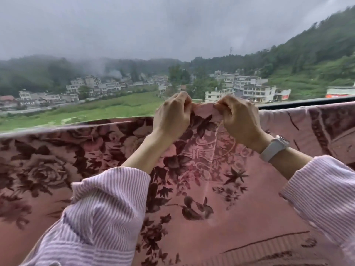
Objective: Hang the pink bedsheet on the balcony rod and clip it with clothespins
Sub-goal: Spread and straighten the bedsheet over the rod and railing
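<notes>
A big pink cloth bedsheet with dark red flowers [192, 189] hangs across the whole picture. Its top edge is folded over a long rod. The sheet hides most of the rod, but a dark, thin piece of the balcony rod [307, 103] shows at the right, just above the sheet.

The person's left hand [172, 117] and right hand [239, 120] are up at the top fold of the sheet, near the middle. They are close together but do not touch. The fingers of each hand are curled tight and pinch the cloth. Between the two hands a small bit of sheet is pulled up into a bump, higher than the rest of the top edge.

The right wrist wears a white watch with a soft white band [274, 148]. Both arms have sleeves with thin pink and white stripes. The left sleeve [99, 214] is pushed up to the middle of the arm. The right sleeve [322, 192] sits at the right edge.

Far behind the sheet there is a green field [86, 110], many white and grey houses [249, 89], green hills with trees [307, 54] and a grey cloudy sky [153, 25].
</notes>
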Demonstrator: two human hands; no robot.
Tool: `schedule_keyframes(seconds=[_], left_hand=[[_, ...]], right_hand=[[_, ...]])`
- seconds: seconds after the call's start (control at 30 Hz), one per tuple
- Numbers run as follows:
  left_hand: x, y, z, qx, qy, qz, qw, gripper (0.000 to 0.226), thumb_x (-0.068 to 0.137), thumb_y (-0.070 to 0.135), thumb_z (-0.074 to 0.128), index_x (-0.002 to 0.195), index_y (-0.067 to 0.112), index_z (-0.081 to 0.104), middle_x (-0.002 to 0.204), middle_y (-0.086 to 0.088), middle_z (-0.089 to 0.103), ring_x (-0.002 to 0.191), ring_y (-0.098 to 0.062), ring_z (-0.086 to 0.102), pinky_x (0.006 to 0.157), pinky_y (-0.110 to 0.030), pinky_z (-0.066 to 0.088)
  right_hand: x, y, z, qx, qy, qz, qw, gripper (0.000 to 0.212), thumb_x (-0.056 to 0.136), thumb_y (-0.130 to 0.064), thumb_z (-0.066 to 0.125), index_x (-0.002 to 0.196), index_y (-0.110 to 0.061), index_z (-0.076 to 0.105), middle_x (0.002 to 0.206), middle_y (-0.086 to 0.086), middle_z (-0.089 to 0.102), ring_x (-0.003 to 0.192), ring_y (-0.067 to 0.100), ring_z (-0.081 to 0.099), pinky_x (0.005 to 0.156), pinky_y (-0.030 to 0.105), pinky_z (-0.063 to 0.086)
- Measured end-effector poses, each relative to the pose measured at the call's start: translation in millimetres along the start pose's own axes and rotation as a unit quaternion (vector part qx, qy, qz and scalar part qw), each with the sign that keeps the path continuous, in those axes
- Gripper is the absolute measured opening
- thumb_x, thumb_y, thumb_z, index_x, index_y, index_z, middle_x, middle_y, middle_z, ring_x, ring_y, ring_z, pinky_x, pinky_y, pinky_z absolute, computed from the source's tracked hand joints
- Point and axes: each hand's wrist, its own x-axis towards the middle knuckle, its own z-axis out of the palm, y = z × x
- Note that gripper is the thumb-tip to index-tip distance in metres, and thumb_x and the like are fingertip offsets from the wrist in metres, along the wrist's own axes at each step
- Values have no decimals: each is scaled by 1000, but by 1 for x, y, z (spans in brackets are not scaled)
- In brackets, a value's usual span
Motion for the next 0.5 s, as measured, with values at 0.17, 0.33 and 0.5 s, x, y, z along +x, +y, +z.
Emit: schedule_keyframes(seconds=[0.17,0.33,0.5], left_hand=[[-11,14,29,30,-41,-30,998,39,88,49,48,104,15,59,108,-3,60,94,-22,56,76,-33,40],[-1,44,50,31,-64,-10,997,44,87,48,50,113,14,61,113,-5,60,100,-25,56,86,-41,44],[-9,60,73,31,7,-23,999,11,83,19,63,90,12,68,96,-4,65,93,-26,58,89,-46,42]], right_hand=[[-18,59,-30,-37,-99,10,994,23,89,-23,55,109,-15,61,110,5,65,106,24,55,89,36,37],[-15,92,-49,-17,-113,54,992,23,83,-27,63,99,-11,62,99,7,66,96,26,56,91,46,41],[-14,94,-44,48,-75,79,993,4,84,-12,58,81,-13,59,86,4,69,87,25,59,86,46,44]])
